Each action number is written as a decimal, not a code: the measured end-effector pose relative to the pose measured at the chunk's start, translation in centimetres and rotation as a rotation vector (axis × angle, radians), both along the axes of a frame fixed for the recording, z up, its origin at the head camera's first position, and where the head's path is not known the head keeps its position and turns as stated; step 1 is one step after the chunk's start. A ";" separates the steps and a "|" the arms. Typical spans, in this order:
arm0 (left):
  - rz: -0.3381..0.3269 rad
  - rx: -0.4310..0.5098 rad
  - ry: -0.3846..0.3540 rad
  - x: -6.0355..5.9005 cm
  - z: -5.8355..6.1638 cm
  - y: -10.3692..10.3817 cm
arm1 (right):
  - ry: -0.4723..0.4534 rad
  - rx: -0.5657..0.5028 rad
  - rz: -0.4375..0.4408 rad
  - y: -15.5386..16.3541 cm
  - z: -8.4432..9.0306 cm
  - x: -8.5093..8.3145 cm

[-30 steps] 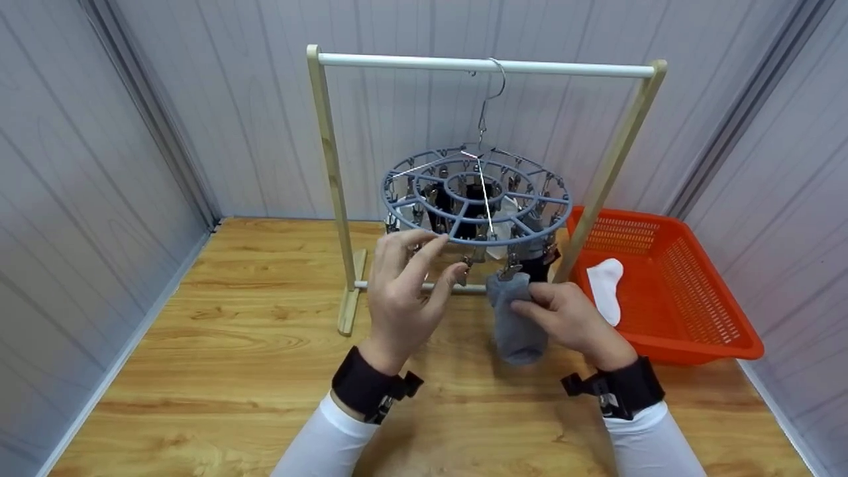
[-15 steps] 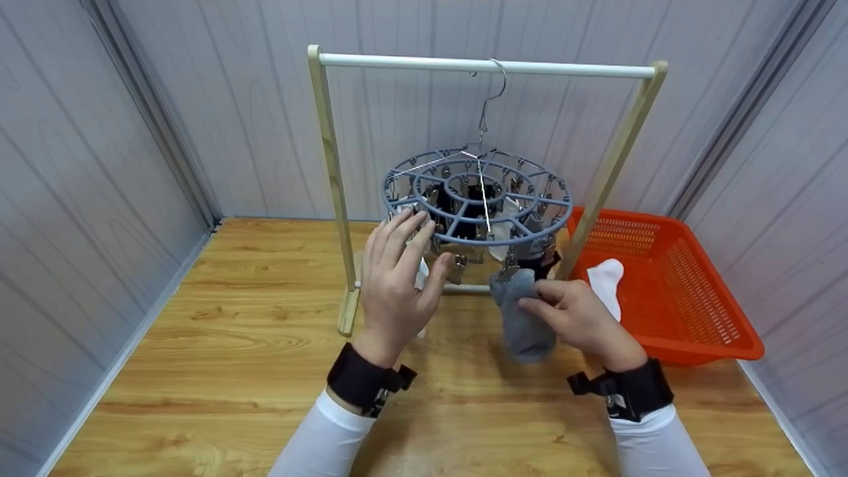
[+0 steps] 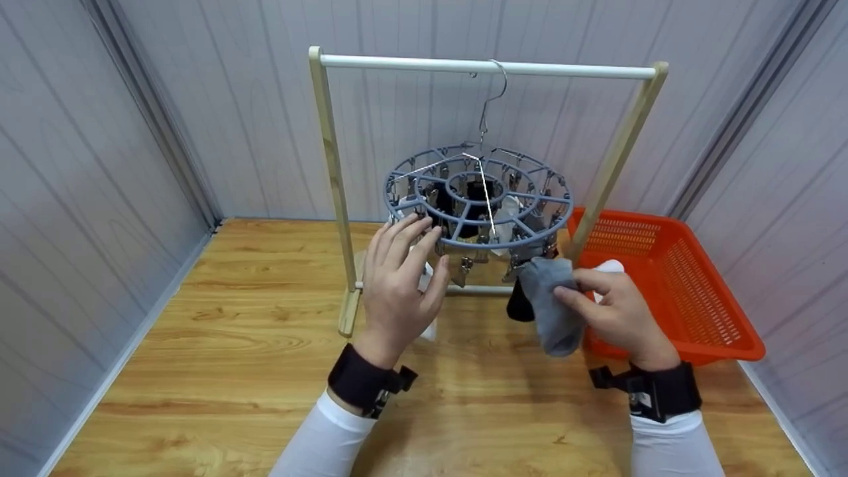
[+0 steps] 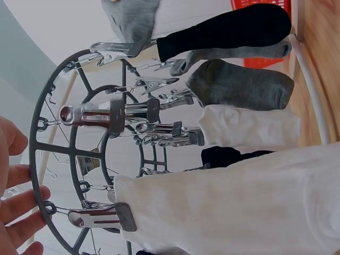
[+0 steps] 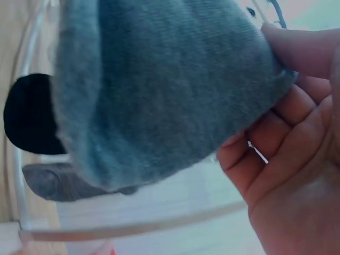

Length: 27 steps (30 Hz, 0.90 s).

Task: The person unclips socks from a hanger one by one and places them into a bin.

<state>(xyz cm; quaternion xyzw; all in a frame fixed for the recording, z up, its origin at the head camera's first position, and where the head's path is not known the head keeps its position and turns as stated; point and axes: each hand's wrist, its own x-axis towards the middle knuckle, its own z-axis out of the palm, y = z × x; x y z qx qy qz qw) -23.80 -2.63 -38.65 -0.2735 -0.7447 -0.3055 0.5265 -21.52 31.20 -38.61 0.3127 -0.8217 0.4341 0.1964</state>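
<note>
My right hand (image 3: 619,308) pinches the top edge of a grey sock (image 3: 553,308) between thumb and fingers, at the front right of a round clip hanger (image 3: 474,242). A metal clip (image 3: 514,268) is beside the sock's upper corner; whether it grips the cloth I cannot tell. With fingers extended, my left hand (image 3: 397,291) is at the hanger's front left, its fingertips at the outer ring (image 4: 35,159) in the left wrist view. There, a white sock (image 4: 228,202) hangs from a clip (image 4: 103,217). A black sock (image 3: 520,301) hangs partly behind the grey one.
The hanger hooks over a white rail (image 3: 411,63) on a wooden-legged stand (image 3: 329,152). Behind the right hand stands an orange basket (image 3: 719,291) with a partly hidden white sock (image 3: 611,266) in it. Several dark, grey and white socks hang under the rings.
The right hand has moved right with the grey sock, uncovering the black sock behind it. My left hand went from beside a front clip to the ring's left front, then stayed about there.
</note>
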 end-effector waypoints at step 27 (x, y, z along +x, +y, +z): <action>-0.014 -0.006 -0.004 0.1 0.0 0.0 | -0.246 0.082 -0.681 8.5 -2.1 -3.0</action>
